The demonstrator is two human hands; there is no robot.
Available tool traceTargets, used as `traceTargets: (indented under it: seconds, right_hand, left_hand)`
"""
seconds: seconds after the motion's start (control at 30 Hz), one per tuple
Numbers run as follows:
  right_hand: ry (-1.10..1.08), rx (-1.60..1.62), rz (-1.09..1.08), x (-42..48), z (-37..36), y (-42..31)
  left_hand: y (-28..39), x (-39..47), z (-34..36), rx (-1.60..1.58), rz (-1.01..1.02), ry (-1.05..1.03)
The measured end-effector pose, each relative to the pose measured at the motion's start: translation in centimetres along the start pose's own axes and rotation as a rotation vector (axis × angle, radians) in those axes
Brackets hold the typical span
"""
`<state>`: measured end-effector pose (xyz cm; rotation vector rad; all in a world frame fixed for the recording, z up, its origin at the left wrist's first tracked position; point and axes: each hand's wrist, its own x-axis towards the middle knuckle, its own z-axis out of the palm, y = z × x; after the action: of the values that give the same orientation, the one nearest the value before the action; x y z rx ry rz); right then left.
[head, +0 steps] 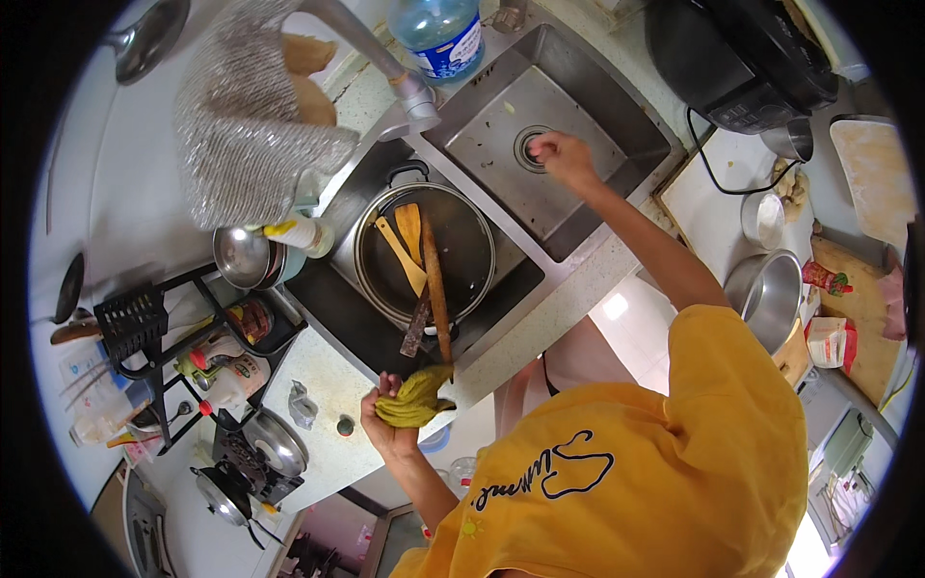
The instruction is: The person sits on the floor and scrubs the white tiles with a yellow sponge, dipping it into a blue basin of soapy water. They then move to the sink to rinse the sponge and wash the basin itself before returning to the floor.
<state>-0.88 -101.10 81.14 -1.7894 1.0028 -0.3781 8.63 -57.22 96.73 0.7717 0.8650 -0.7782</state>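
My left hand [392,423] grips a bunched yellow-green cloth [413,399] at the counter's front edge. My right hand [567,160] is over the drain [533,148] of the right stainless steel basin [498,199]; its fingers are curled, and whether they pinch anything is too small to tell. A few food scraps dot the floor of this basin. In the left basin [332,318] stands a large pot [462,289]. A wooden spatula [409,224], a light wooden utensil [399,253], a rolling pin [435,285] and a dark worn handle [415,332] lie across it.
The faucet [415,101] rises behind the divider beside a large water bottle [441,43]. A squeeze bottle [307,233] and stacked bowls [246,256] stand left of the pot. Right of the sink are a black appliance [730,65] with a cord and a steel pot [766,300].
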Motion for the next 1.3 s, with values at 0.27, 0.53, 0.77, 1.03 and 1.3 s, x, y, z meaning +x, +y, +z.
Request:
traceTargets:
  seconds: [0.27,0.53,0.77,1.03,1.3]
  right_hand:
    - [-0.616,0.32,-0.554,-10.0,-2.3,-15.7]
    - [0.142,0.023,-0.303,-1.3,-4.1,-6.2]
    - [0.563,-0.712,-0.209,12.8,-1.1,7.3]
    - [0.589,-0.468,0.015,14.4,10.4,7.9]
    - [-0.235,-0.51,-0.6,6.6,13.2,8.1]
  left_hand:
    - [-8.4,4.3,18.6,0.145,-0.077,-0.199]
    - [-14.7,13.5,24.0,0.757,0.443,-0.344]
    - [-17.6,20.1,20.7,1.837,1.613,-0.857]
    - [-17.7,21.4,20.0,1.896,1.535,-0.823]
    - [-17.7,20.9,20.5,1.92,1.559,-0.817]
